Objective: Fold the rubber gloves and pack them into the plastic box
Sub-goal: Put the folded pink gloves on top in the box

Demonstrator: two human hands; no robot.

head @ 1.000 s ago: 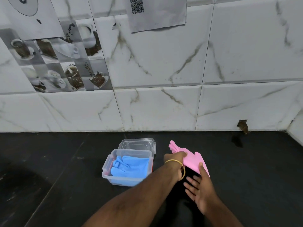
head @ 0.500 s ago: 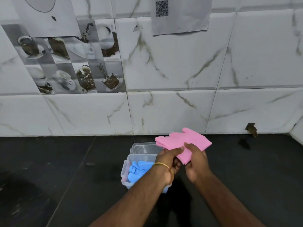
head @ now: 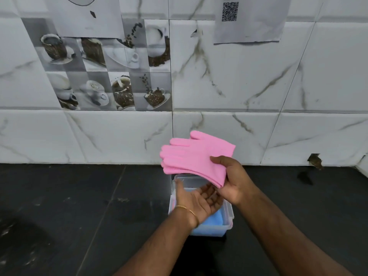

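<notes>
The pink rubber gloves [head: 194,156], laid flat on each other, hang in the air above the clear plastic box [head: 229,214]. My right hand [head: 234,181] pinches them at the cuff end, fingers of the gloves pointing left. My left hand [head: 196,200] lies palm up just under the gloves, over the box, with its fingers apart and nothing in it. A blue glove [head: 214,221] lies inside the box, mostly hidden by my left hand.
The box stands on a black stone counter [head: 79,206] close to a white marble-tiled wall [head: 258,86]. A clear lid [head: 189,179] lies right behind the box. A paper with a QR code [head: 230,11] hangs on the wall.
The pink gloves were lifted off the counter and raised over the box. My left hand let go of them and turned palm up beneath; my right hand kept its hold.
</notes>
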